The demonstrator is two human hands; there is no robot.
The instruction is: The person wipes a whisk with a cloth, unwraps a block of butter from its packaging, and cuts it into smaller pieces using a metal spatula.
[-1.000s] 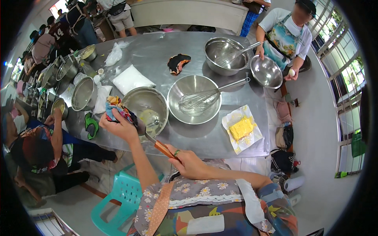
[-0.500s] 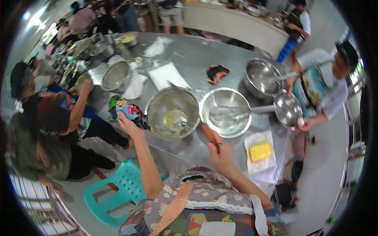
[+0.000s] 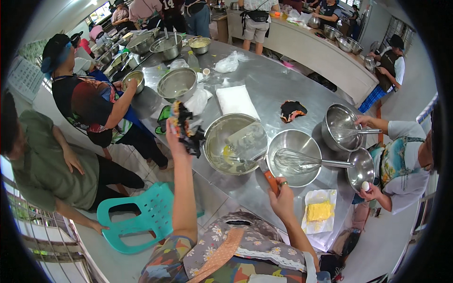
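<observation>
My left hand (image 3: pixel 175 144) is closed around a crumpled multicoloured cloth (image 3: pixel 188 129), raised left of a large steel bowl (image 3: pixel 210 158). In my right hand (image 3: pixel 282 200) is the brown handle of a cleaver (image 3: pixel 247 141). Its broad blade, smeared with something pale, slants over that bowl. Yellow, egg-like stuff lies in the bowl, and wires like a whisk's show beneath the blade. Touching or nearly touching it on the right stands a second steel bowl (image 3: pixel 288 179) with a whisk (image 3: pixel 302 161) resting inside.
Butter (image 3: pixel 319 212) lies on its wrapper near the table's right edge. Behind the bowls are a white packet (image 3: pixel 237 101) and a black-orange cloth (image 3: pixel 292 111). At right a co-worker holds a whisk (image 3: pixel 356 132) and an egg (image 3: pixel 365 187). A green chair (image 3: pixel 141 219) stands at left, a person's hand on it.
The view has shifted, so the table appears farther right. My left hand has lifted the cloth. The cleaver's blade, blurred before, now shows clearly over the bowl. The person at left has gripped the chair.
</observation>
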